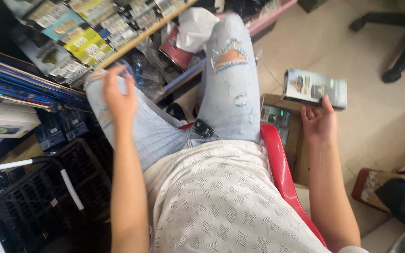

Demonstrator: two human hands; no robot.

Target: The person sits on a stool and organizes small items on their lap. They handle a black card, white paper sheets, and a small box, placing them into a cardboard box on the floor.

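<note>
The small box (314, 87) was a flat cardboard one, long and with sharp corners, grey and shiny with little pictures on it. It was up in the air at the person's right side, over the pale tiled floor (376, 51). The right hand (319, 122) held it from below, with the thumb and fingertips pinching its bottom edge and the palm turned up.

Just under the box sat an open brown cardboard carton (277, 104) on the floor, and more small boxes (275, 117) stood inside it. The carton was right beside the smooth red plastic chair (280, 168) that the person sat on.

The left hand (119, 96) was lifted above the left knee. Its fingers were loosely bent and apart, and it held nothing.

The person wore light blue jeans (226, 93) with torn, frayed holes, and a white knitted shirt (216, 197) with a bumpy pattern.

In front of the knees was a wooden shelf (141, 35) packed with flat, colourful packets (87, 47). A round red tin (174, 51) lay below it, with crumpled white paper (195, 26) on top. A black plastic basket (43, 197) with a grid of holes stood at the left side.
</note>
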